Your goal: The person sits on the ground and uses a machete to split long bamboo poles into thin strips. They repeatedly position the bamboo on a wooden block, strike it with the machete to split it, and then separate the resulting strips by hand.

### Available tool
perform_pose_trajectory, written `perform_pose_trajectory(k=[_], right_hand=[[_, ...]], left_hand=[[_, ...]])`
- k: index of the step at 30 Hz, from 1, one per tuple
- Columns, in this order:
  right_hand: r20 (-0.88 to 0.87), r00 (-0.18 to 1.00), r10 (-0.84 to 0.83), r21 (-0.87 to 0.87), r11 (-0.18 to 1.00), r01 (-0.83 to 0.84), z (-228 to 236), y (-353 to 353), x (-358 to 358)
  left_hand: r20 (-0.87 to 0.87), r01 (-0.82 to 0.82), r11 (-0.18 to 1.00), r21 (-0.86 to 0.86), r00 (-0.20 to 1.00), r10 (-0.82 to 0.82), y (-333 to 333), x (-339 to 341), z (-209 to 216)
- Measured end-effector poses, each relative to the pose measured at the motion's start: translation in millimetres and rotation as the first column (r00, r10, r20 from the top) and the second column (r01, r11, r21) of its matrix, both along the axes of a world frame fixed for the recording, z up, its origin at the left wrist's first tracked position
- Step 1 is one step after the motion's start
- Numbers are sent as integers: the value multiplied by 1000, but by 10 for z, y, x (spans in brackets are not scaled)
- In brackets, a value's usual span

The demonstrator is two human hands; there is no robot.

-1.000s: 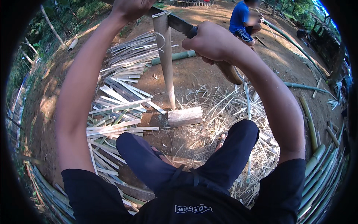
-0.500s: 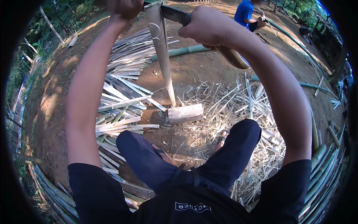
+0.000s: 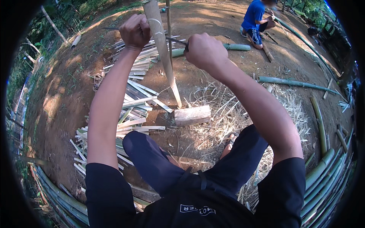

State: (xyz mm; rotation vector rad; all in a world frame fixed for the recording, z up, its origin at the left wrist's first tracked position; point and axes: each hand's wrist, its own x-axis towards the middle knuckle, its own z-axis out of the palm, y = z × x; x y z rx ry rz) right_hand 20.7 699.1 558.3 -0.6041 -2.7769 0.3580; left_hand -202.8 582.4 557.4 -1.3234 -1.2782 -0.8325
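A split bamboo piece [image 3: 164,57] stands steeply in front of me, its lower end beside a short log [image 3: 192,116]. A large knife [image 3: 175,40] crosses it at the split, the blade running behind the wide near half. A narrower strip [image 3: 169,22] stands just beyond the blade. My right hand [image 3: 206,51] is closed around the knife's handle, to the right of the bamboo. On the other side my left hand [image 3: 135,32] is closed in a fist on the blade's far end, and a thin dark tip pokes out past it. The grip itself is partly hidden.
Bamboo slats [image 3: 137,97] lie heaped at left, pale shavings [image 3: 228,102] at right. Green poles [image 3: 292,83] rest on the dirt, with more stacked at lower right [image 3: 323,171] and lower left [image 3: 61,195]. A person in blue [image 3: 253,19] squats at far right holding a pole.
Both my hands have come down with the knife along the bamboo. The split has opened further, with a separate strip now showing behind. My view has shifted, bringing more of the other person in.
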Motion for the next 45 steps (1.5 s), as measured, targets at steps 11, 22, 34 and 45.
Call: perform_pose_trajectory(k=[11,22,34,45], right_hand=[[260,964,-45,-499,849,175,-994,-223,-294],[32,999,26,-669,743,2,-1139,-316,-611],[-237,959,153,-959,-193,-206,-1613,-32,-268],[-211,940,-267,-783,623,1,-1412,-672,-22]], left_hand=[[576,373,823,428,589,-566,-18,209,177],[339,-240,882,405,935,99,152,576,763],[218,98,917,387,956,-195,367,807,696],[154,106,883,457,968,-196,383,881,631]])
